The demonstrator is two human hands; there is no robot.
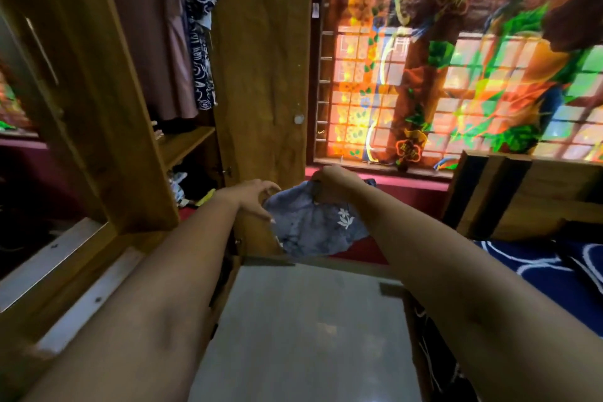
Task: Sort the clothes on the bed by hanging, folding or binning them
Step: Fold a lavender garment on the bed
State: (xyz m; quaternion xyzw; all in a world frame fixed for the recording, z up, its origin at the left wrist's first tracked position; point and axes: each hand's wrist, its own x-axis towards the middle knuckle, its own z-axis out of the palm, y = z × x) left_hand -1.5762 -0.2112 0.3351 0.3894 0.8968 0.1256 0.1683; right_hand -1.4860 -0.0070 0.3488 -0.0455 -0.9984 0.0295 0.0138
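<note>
Right hand pinches the top edge of the blue-grey garment, held up before the open wardrobe, away from the bed, I think to hang it. Left hand curves at its side edge; whether it grips, I cannot tell.

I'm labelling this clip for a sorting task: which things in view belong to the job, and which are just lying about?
Job: blue-grey garment, right hand gripping it, left hand at its edge, open wardrobe, hanging clothes, bed.
Lying about: patterned curtain, door mirror, jumble low in the wardrobe.
</note>
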